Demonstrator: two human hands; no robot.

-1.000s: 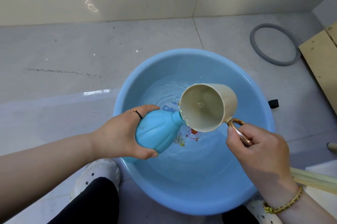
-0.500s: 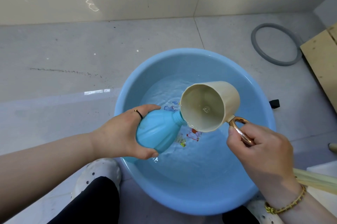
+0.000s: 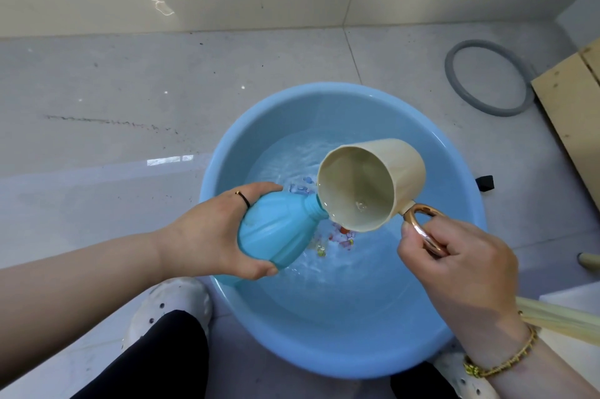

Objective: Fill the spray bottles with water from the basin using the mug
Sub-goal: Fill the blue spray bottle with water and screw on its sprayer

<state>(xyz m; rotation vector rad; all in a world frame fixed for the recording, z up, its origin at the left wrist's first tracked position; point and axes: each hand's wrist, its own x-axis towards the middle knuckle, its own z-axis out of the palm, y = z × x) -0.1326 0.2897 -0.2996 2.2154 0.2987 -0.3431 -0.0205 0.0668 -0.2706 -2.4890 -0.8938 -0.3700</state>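
Gleaming cream mug [image 3: 373, 184] (round), ribbed bottle [image 3: 276, 229]

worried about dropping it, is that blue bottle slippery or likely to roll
Probably slippery: the blue bottle looks smooth plastic, held over water. Laid down, its rounded body would likely roll. Tilted mug at its neck: possibly heavy.

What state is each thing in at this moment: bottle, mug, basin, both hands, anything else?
spray bottle: uncapped, tilted, neck at the mug's lip, held over the basin
mug: tipped on its side, pouring, little water left inside
basin: on the floor, holding water
left hand: grips the bottle's body
right hand: holds the mug's handle
grey ring: lying flat on the floor
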